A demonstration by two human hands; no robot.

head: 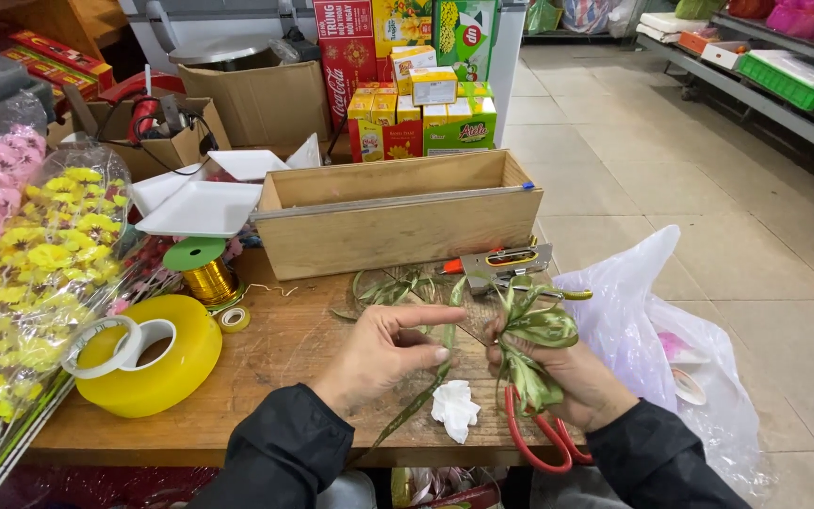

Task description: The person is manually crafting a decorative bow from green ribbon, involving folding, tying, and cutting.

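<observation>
While gripping a bunch of green-and-white striped leaves (534, 330) in the right hand (558, 377), fingers clamped round the stems together with red-handled scissors (544, 443) hanging below the palm. Left hand (383, 353) just beside, fingers partly apart, thumb and forefinger pinching one long narrow leaf blade (426, 386) that trails down toward the table edge. Bunch sits above the near edge of the wooden table (275, 368), between both hands. Risks, as a judgement: scissors wedged in the same fist as the leaves, so could slip or nick the foliage if the grip shifts; thin leaf could tear or pull loose from the pinch; loose cut leaves (393, 287) behind could get swept off. Crumpled white tissue (454, 410) lying just below the hands, near the edge, easy to knock down. Around: big yellow tape roll (157, 363) with a white tape ring (110, 344) resting on it, gold wire spool (204, 273) with green cap, open wooden box (398, 217) at the back, stapler-like metal tool (506, 262) right behind the bunch, wrapped yellow and pink artificial flowers (35, 264) on the left, white trays (200, 207), thin plastic bag (652, 330) crowding the right side close to the right wrist.
</observation>
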